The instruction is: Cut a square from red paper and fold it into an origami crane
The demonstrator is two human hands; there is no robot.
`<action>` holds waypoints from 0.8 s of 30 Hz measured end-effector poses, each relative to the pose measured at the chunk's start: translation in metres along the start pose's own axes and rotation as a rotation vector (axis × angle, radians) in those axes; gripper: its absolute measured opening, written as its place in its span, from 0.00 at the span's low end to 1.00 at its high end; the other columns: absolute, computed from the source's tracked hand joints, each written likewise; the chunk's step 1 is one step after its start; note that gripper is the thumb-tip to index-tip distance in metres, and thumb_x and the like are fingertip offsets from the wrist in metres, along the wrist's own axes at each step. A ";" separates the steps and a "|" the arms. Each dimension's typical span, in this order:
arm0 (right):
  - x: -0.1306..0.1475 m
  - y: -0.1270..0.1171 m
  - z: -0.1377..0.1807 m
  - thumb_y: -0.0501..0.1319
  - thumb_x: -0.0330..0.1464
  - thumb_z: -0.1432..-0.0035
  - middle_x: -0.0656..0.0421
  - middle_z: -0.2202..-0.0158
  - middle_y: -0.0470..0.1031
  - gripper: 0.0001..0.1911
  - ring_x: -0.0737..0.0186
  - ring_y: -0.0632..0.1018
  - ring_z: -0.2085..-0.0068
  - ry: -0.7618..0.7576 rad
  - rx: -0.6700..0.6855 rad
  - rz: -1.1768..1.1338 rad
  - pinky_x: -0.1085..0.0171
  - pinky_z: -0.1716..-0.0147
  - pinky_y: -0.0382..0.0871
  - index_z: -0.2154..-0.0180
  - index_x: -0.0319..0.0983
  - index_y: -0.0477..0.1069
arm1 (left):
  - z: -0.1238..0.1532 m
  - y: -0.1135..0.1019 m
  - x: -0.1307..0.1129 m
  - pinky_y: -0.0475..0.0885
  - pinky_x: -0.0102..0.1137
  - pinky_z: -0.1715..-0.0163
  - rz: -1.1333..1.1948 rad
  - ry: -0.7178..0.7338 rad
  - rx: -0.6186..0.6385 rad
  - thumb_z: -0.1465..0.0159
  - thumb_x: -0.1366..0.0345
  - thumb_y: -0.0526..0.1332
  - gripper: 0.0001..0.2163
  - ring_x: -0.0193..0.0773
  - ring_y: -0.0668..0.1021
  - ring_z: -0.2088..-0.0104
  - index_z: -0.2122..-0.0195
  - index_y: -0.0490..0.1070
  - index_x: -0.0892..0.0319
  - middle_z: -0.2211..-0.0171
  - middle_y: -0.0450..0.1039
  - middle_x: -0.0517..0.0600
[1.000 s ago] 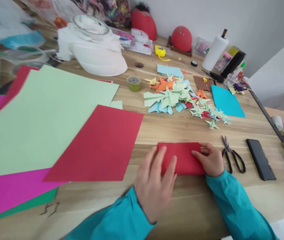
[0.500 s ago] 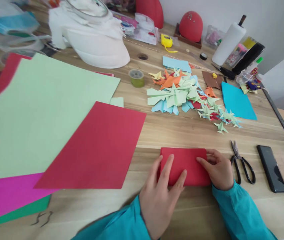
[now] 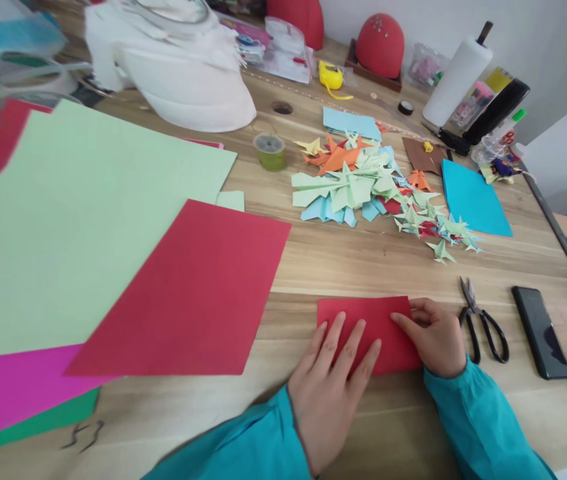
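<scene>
A small folded red paper [image 3: 369, 320] lies on the wooden table [image 3: 363, 267] near its front edge. My left hand [image 3: 330, 383] rests flat on the paper's left half, fingers stretched out and slightly spread. My right hand [image 3: 433, 337] sits at the paper's right edge with curled fingers, the index finger pressing down on the paper. Both arms wear teal sleeves.
Large sheets lie to the left: red [image 3: 188, 290], pale green [image 3: 78, 220], magenta [image 3: 8, 390]. A pile of folded paper shapes [image 3: 378, 197] and a blue sheet [image 3: 473, 200] lie beyond. Black scissors [image 3: 483, 323] and a phone [image 3: 540, 330] lie to the right. A white object [image 3: 178, 73] stands at back left.
My left hand has slid rightward across the red paper, fingers reaching farther over it. My right hand stays at the right edge. The view has tilted down slightly.
</scene>
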State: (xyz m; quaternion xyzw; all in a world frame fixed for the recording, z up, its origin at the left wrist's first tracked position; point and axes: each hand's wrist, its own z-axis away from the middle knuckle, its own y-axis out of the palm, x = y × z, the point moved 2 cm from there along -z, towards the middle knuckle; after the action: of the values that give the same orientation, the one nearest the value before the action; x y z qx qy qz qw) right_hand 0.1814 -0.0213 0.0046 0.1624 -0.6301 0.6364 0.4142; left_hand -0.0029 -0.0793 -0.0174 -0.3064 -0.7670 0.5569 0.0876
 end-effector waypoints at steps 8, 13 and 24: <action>-0.009 0.003 -0.003 0.66 0.51 0.62 0.54 0.76 0.78 0.26 0.55 0.78 0.75 0.039 0.041 -0.033 0.62 0.78 0.71 0.67 0.38 0.73 | -0.002 -0.002 -0.001 0.64 0.57 0.51 -0.028 -0.061 0.013 0.41 0.64 0.60 0.26 0.65 0.54 0.39 0.41 0.59 0.51 0.41 0.61 0.62; -0.005 0.001 -0.002 0.66 0.50 0.60 0.54 0.75 0.78 0.24 0.55 0.78 0.74 0.025 0.057 -0.039 0.62 0.78 0.71 0.67 0.38 0.74 | -0.001 -0.001 -0.003 0.65 0.57 0.52 -0.044 -0.068 0.014 0.42 0.63 0.61 0.27 0.68 0.54 0.39 0.41 0.58 0.52 0.42 0.61 0.64; -0.007 0.002 -0.003 0.67 0.51 0.62 0.55 0.76 0.78 0.26 0.57 0.78 0.75 0.028 0.021 -0.016 0.63 0.78 0.71 0.67 0.37 0.73 | 0.001 0.003 -0.004 0.64 0.57 0.52 -0.055 -0.080 0.010 0.42 0.63 0.61 0.26 0.68 0.54 0.39 0.41 0.58 0.51 0.42 0.61 0.65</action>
State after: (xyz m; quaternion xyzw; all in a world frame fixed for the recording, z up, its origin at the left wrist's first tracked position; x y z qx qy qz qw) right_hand 0.1849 -0.0206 -0.0019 0.1628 -0.6160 0.6421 0.4263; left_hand 0.0013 -0.0819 -0.0195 -0.2625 -0.7753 0.5698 0.0737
